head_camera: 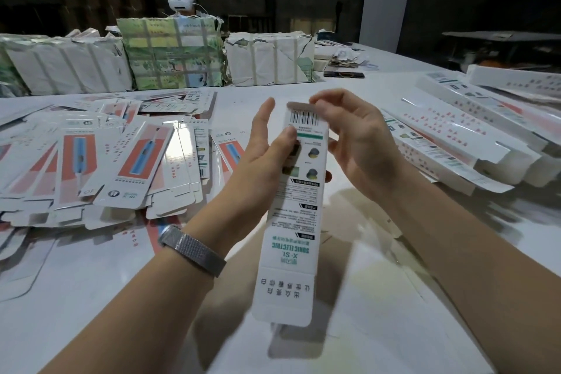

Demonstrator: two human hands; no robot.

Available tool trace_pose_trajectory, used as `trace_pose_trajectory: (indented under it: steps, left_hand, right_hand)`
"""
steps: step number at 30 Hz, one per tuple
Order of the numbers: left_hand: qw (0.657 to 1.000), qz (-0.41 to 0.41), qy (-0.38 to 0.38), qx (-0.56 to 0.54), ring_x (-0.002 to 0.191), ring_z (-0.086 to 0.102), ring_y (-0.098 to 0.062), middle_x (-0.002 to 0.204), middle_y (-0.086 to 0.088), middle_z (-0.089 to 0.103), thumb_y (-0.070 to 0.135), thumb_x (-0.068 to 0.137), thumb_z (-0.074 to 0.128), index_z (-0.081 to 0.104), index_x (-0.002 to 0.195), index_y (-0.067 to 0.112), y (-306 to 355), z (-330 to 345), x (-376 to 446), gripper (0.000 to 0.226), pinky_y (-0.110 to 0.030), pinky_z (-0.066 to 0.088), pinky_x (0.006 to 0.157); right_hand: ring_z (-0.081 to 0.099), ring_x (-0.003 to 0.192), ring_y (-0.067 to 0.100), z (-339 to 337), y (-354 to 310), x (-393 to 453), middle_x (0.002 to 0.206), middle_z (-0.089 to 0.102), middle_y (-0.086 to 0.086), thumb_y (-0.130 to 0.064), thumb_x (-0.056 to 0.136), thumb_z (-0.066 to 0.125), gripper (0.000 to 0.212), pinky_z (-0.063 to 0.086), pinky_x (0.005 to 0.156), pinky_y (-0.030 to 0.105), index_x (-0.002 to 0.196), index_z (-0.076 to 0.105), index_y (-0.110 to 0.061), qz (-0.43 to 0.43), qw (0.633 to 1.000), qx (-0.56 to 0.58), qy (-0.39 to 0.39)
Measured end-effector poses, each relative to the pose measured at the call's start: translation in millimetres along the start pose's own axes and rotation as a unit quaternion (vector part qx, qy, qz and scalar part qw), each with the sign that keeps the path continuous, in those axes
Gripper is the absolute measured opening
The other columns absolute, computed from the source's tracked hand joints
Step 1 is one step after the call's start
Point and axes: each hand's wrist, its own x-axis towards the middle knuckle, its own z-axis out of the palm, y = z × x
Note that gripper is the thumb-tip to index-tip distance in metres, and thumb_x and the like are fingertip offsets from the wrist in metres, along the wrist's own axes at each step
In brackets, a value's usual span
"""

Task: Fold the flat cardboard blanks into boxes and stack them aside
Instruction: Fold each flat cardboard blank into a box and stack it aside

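I hold a long box point(296, 206) up over the table point(379, 297); my left hand point(267, 146) grips its side, thumb on front; my right hand point(355, 143) pinches the top flap point(299, 106); flat blanks point(106, 161) lie left, folded boxes point(455, 136) right.

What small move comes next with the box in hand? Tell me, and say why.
Probably fold the top flap down and tuck it in: the right hand pinches it upright while the left hand steadies the box.

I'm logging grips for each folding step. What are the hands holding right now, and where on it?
Both hands hold one long box blank near its far end: left hand thumb below the barcode, right hand pinching the top flap.
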Motion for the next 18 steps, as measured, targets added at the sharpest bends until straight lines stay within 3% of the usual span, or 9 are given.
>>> trace_pose_trajectory:
  steps: [3,5,8,12,18]
  left_hand:
    - [0.999,-0.009,-0.014,0.041,0.090,0.075,-0.030,0.101,-0.008,0.076,0.040,0.106,0.040,0.014,0.151,0.055,-3.6,1.8,-0.6,0.054,-0.037,0.059,0.069]
    - [0.998,-0.005,-0.023,0.063,0.093,0.075,-0.030,0.103,-0.008,0.076,0.041,0.106,0.040,0.016,0.150,0.056,-4.7,3.6,-1.7,0.052,-0.043,0.059,0.075]
    - [0.998,0.009,-0.038,0.044,0.090,0.075,-0.030,0.099,-0.009,0.076,0.038,0.106,0.040,0.017,0.151,0.054,-2.8,3.1,-1.7,0.053,-0.033,0.059,0.068]
    - [0.999,0.006,-0.047,0.016,0.089,0.075,-0.034,0.102,-0.012,0.074,0.034,0.106,0.039,0.023,0.152,0.048,0.3,1.7,-1.9,0.051,-0.031,0.058,0.063]
    - [0.996,-0.007,-0.082,0.023,0.092,0.074,-0.035,0.109,-0.012,0.073,0.042,0.101,0.042,0.020,0.152,0.051,3.5,-6.9,-3.1,0.057,-0.032,0.059,0.065]
  right_hand:
    - [0.064,0.075,0.014,-1.6,-4.4,2.1,0.071,0.063,-0.001,-0.028,0.100,0.051,0.029,0.054,0.067,0.028,0.075,0.055,-0.014,0.043,0.999,-0.006,0.022]
    - [0.062,0.071,0.018,-3.5,-5.1,1.9,0.069,0.060,0.001,-0.018,0.099,0.052,0.022,0.054,0.065,0.029,0.078,0.052,-0.013,0.067,0.998,0.005,0.008]
    - [0.061,0.068,0.019,-4.2,-5.7,1.7,0.071,0.062,0.002,-0.009,0.096,0.056,0.011,0.054,0.064,0.029,0.086,0.056,-0.012,0.084,0.996,0.030,-0.008]
    - [0.064,0.064,0.018,-4.2,-6.6,3.1,0.065,0.066,0.002,-0.006,0.094,0.060,0.017,0.056,0.062,0.027,0.077,0.063,-0.006,0.033,0.999,-0.021,0.031]
    - [0.069,0.070,0.022,-5.8,-5.4,2.7,0.067,0.069,0.002,-0.009,0.096,0.060,0.020,0.058,0.076,0.049,0.077,0.061,-0.005,0.016,0.996,-0.074,0.044]
